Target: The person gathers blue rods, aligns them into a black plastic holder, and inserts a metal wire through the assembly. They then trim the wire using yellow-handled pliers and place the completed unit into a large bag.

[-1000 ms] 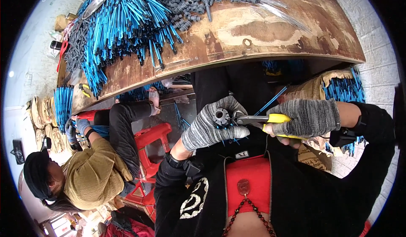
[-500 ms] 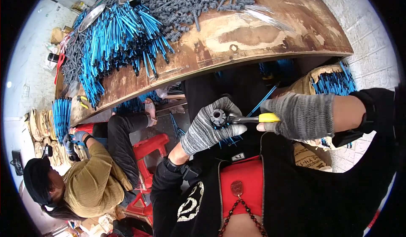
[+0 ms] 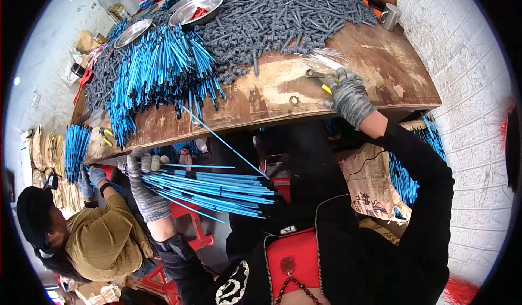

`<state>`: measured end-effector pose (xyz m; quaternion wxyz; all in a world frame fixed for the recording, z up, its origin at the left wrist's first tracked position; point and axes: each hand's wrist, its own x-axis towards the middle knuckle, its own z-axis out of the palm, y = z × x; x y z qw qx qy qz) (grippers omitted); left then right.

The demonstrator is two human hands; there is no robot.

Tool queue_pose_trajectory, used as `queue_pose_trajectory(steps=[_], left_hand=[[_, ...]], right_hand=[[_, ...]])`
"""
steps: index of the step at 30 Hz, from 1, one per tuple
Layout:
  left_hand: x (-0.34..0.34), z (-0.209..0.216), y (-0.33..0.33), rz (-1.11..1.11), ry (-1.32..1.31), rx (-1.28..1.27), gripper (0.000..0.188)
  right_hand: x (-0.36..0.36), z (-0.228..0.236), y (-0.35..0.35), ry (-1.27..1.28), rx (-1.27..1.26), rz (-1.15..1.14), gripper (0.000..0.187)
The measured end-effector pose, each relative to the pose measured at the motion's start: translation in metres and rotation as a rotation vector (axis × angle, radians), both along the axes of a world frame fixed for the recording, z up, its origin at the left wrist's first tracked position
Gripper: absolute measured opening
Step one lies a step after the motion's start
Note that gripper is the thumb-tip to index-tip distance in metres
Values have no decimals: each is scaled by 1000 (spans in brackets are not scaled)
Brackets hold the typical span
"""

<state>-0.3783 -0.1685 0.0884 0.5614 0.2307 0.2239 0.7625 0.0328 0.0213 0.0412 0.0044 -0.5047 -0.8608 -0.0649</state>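
My left hand (image 3: 145, 188), in a grey knit glove, grips one end of a bundle of thin blue rods (image 3: 217, 190). The rods fan out to the right across my lap, and the ends inside the hand are hidden. A single long blue rod (image 3: 225, 142) slants from the table edge down to the bundle. Over the front right of the table, my gloved right hand (image 3: 348, 98) is closed around pliers with yellow handles (image 3: 327, 89). Their dark metal head points left, close above the wood.
Grey plastic parts (image 3: 283, 16) lie heaped across the wooden table (image 3: 255, 98), beside a pile of blue rods (image 3: 163, 71) and metal bowls (image 3: 209, 3). A metal mug (image 3: 390, 16) stands far right. A co-worker (image 3: 98, 234) sits at left. Sacks with blue rods (image 3: 364, 180) stand right.
My hands have parted. The left went left with the blue rods, now lying sideways; the round dark part at their top is out of sight. The right carried the pliers up to the table.
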Motion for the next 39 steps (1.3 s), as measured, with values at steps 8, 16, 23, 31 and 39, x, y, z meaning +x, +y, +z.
queue_pose_trajectory(steps=[8,16,23,31,39], left_hand=[[71,-94,23,32,-508,-265,12],[139,-163,18,-209,-308,-449,26],[131,-187,-23,-115,-145,-571,21],[106,-95,-55,-598,674,-284,32],[115,-51,-45,-620,682,-228,36]], right_hand=[[-93,3,-106,1136,-248,721,60],[-108,4,-137,1542,-537,635,57],[-91,-2,-160,1533,-847,351,54],[-86,-53,-190,1688,-1394,297,51],[-83,5,-166,1336,-903,601,47]])
